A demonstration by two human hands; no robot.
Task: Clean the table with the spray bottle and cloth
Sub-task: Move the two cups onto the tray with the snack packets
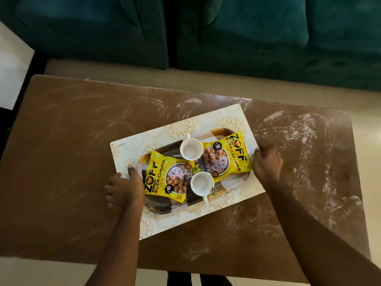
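A brown table (61,162) is streaked with white smears, thickest on its right half. In its middle lies a cream placemat (165,131) with a floral print, and on it a patterned tray (160,207). The tray carries two yellow snack packets (158,174) (235,149) and two white cups (191,149) (202,183). My left hand (123,188) grips the tray's left end. My right hand (267,162) grips its right end. No spray bottle or cloth is in view.
A dark green sofa (226,38) runs along the far side of the table, with a strip of pale floor (144,73) between them. Pale floor also shows at the left and below the table's near edge.
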